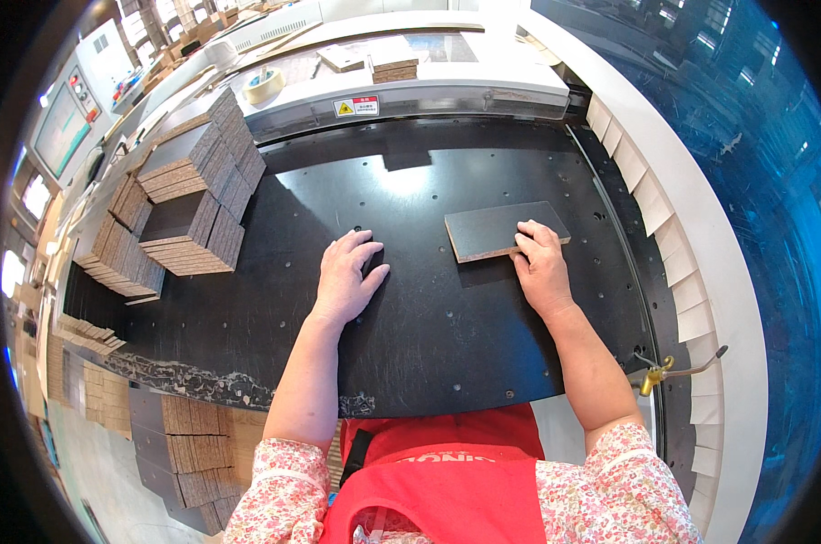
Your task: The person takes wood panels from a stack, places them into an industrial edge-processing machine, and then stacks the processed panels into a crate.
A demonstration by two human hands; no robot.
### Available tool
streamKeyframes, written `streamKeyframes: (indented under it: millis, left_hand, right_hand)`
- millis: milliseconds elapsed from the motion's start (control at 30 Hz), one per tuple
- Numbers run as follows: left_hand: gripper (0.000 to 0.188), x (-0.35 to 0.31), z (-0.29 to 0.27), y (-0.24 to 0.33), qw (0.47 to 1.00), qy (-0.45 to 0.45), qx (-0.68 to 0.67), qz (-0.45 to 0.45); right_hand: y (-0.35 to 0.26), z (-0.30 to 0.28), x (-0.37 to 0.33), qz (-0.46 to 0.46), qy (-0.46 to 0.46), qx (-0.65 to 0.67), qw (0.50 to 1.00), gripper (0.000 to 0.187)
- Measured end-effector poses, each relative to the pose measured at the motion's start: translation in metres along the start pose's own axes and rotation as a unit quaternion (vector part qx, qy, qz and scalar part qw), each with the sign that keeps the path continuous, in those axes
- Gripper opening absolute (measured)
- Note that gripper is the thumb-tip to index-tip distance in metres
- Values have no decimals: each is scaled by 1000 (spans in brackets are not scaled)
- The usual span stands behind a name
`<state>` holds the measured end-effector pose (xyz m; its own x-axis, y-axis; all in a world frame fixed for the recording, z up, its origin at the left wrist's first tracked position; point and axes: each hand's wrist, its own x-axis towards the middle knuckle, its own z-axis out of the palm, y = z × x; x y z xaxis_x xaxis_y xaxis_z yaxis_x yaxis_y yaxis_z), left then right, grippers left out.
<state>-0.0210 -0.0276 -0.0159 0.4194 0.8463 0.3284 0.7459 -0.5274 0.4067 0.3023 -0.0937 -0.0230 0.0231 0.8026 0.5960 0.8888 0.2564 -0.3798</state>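
Note:
My right hand (pixel 542 267) grips the near right edge of a dark grey-faced particle board piece (pixel 497 228), thumb at the edge and fingers on top. The board is a flat rectangle with a raw brown edge, over the right part of the black machine table (pixel 410 335); its near edge looks slightly raised above the surface. My left hand (pixel 345 276) rests on the middle of the table, fingers loosely spread and holding nothing. Stacks of similar cut boards (pixel 193 199) stand on the table's left side.
Behind the table runs a white machine beam (pixel 410 98) with a warning label, a tape roll (pixel 263 86) and small boards (pixel 393 69) on it. Pleated white flaps (pixel 651 213) line the right side, near a brass air nozzle (pixel 651 379). More boards (pixel 193 453) are stacked below left.

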Motion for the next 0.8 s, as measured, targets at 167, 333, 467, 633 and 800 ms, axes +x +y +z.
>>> streamKeyframes:
  millis: [167, 333, 467, 633, 800]
  left_hand:
    - [38, 0, -1, -1, 1000, 0, 1, -3]
    - [38, 0, -2, 3, 1000, -4, 3, -9]
    - [38, 0, -1, 1, 1000, -4, 0, -8]
    - [37, 0, -1, 1, 1000, -6, -1, -8]
    - [37, 0, -1, 2, 1000, -7, -2, -11]
  right_hand:
    - [0, 1, 0, -1, 0, 1, 1000, 23]
    - [0, 0, 0, -2, 0, -6, 1000, 23]
    - [0, -1, 1, -4, -3, -4, 1000, 24]
    - [0, -1, 0, -2, -3, -1, 1000, 24]
    - [0, 0, 0, -4, -1, -5, 1000, 24]
